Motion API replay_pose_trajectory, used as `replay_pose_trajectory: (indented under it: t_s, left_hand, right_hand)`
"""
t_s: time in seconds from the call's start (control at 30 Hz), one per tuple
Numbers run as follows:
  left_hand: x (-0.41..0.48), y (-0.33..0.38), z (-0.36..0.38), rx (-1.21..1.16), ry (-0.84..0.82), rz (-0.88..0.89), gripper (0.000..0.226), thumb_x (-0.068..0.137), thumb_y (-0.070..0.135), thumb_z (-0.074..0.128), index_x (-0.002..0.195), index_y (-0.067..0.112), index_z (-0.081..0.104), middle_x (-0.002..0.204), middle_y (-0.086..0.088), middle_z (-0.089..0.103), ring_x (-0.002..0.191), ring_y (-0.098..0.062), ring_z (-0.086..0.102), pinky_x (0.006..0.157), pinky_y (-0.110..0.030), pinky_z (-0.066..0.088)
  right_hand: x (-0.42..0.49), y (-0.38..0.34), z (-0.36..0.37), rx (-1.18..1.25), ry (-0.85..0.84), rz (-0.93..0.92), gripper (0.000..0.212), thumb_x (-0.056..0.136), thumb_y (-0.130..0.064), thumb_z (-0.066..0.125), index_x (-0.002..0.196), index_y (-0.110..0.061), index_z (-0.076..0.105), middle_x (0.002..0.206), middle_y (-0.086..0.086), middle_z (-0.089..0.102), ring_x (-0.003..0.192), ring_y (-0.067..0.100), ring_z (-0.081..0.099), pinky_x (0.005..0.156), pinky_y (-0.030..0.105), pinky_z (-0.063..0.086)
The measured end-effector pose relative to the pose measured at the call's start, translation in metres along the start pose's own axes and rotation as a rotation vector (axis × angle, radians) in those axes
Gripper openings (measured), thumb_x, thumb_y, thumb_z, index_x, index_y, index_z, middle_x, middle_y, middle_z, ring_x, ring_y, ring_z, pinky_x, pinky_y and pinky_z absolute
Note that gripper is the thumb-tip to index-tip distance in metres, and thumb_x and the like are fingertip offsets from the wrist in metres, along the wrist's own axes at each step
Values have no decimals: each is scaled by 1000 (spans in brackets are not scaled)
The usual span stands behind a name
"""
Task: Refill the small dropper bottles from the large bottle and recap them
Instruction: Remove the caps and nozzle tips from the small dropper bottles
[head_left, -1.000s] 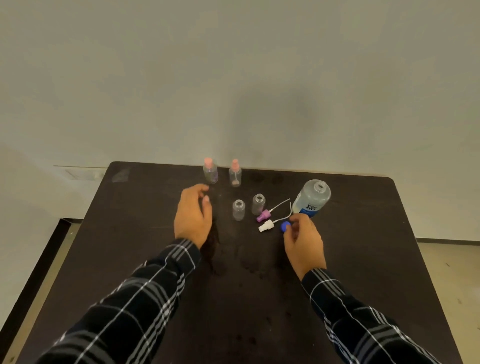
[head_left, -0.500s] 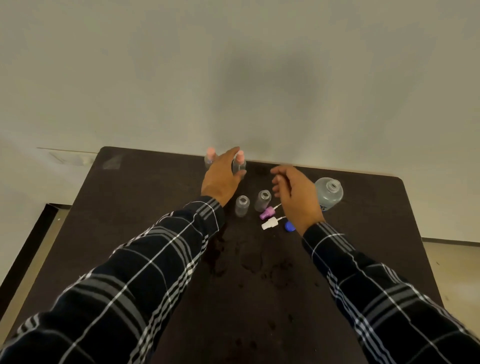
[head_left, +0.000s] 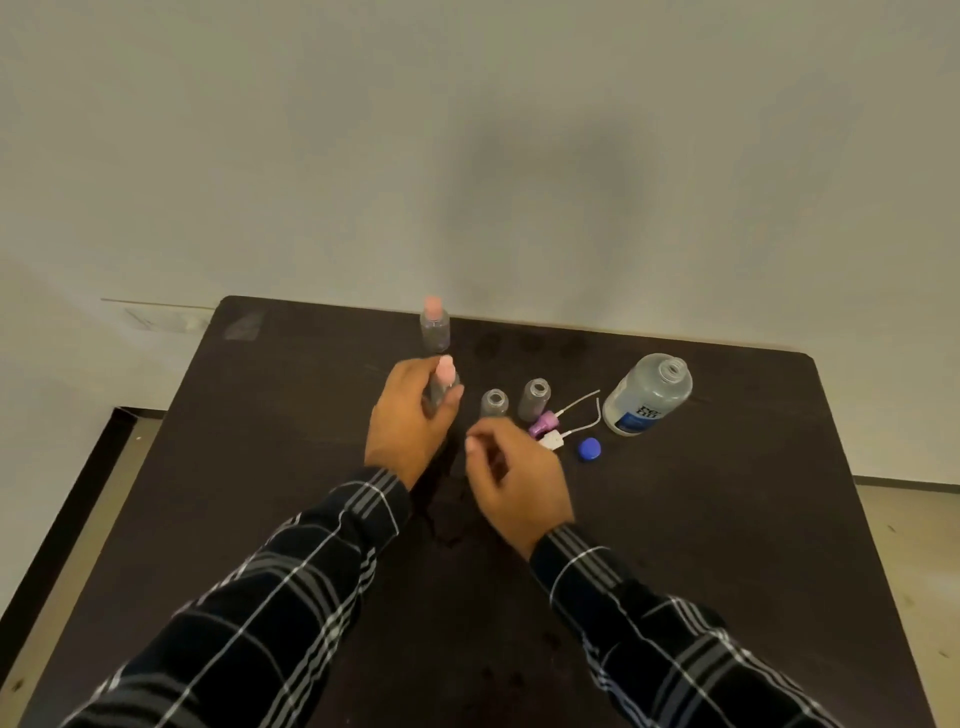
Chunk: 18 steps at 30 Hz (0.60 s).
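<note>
A dark bench (head_left: 249, 467) stood against a pale wall. The left hand (head_left: 410, 428) had its grip closed round a small pink bottle (head_left: 445, 382) and held it upright, a little in front of the back bottle (head_left: 435, 328), which stood near the far edge with its pink cap on. The right hand (head_left: 514, 480) was just beside it; its grip was loose, the fingers half curled, and I saw nothing in it. To the right stood two open bottles (head_left: 494, 404), then the purple cap (head_left: 543, 422) and the white cap (head_left: 553, 442) with their thin tubes, the blue cap (head_left: 589, 449), and the large bottle (head_left: 649, 397) with its mouth open.

I judged that the step in hand was the opening of the pink bottle, because its cap was on and the large bottle was already uncapped. The next move would call for the right fingers to pinch the pink cap and turn it, while the left grip keeps the body steady and upright.

Half a second before, the left hand was at the far edge, taking this bottle from beside the back one, and the right hand was above the open bottles. Now the bottle had come nearer to the person, and the right hand had drawn back and to the left, towards it.
</note>
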<state>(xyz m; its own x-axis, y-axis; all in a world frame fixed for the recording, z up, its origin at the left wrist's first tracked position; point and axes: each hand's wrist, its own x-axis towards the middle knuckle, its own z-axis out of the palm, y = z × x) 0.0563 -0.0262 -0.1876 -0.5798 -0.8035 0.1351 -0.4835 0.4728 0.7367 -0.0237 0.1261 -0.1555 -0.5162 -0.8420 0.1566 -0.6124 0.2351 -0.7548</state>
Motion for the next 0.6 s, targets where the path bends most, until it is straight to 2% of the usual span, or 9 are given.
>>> replay_pose_trajectory:
  t_s: [0.07,0.17,0.23,0.3,0.43,0.5,0.6]
  left_hand:
    - [-19,-8,-5,3,-29,11,40,90,48,60,127,35,52,118,16,48,85,-3,52,75,-21,47]
    - [-44,-13,-6,17,-99,-21,44,87,46,59,129,39,49,122,21,43,85,-1,49,76,-20,47]
    - [-57,-14,-4,6,-136,-27,43,85,44,59,127,43,48,123,25,40,93,3,48,81,-16,42]
    - [-64,-12,-2,-33,-150,-53,42,85,41,60,126,42,50,127,21,43,103,3,50,86,-14,37]
    - [-70,-3,4,-33,-126,-13,34,87,21,63,120,27,60,121,6,59,107,-10,57,90,-20,44]
    - [-72,3,4,-26,-153,-28,35,85,29,67,120,27,61,119,8,59,107,-6,55,92,-22,43]
    - [-70,9,5,-36,-139,-14,36,84,34,68,119,28,62,113,13,60,101,3,51,86,-11,36]
  right_hand:
    - [-9,-6,13,22,-23,93,17,96,-45,46,105,-35,57,87,-14,62,78,3,59,70,27,53]
    - [-14,-14,26,71,5,238,14,95,-46,53,108,-43,50,86,-15,62,78,-1,60,69,22,53]
    - [-14,-23,31,80,28,288,21,92,-50,57,110,-44,49,88,-16,62,79,-2,60,70,19,51]
    - [-11,-31,32,75,53,337,29,88,-55,59,112,-41,51,95,-17,64,86,-1,62,75,22,53]
    - [-2,-31,24,-77,60,414,23,89,-53,61,97,-34,51,87,-12,62,82,6,62,70,26,52]
    - [2,-30,17,-158,24,423,23,91,-52,61,93,-33,48,82,-12,58,78,7,59,64,24,46]
    - [10,-28,10,-274,-12,388,21,94,-49,59,93,-29,51,80,-12,52,76,8,53,60,24,36]
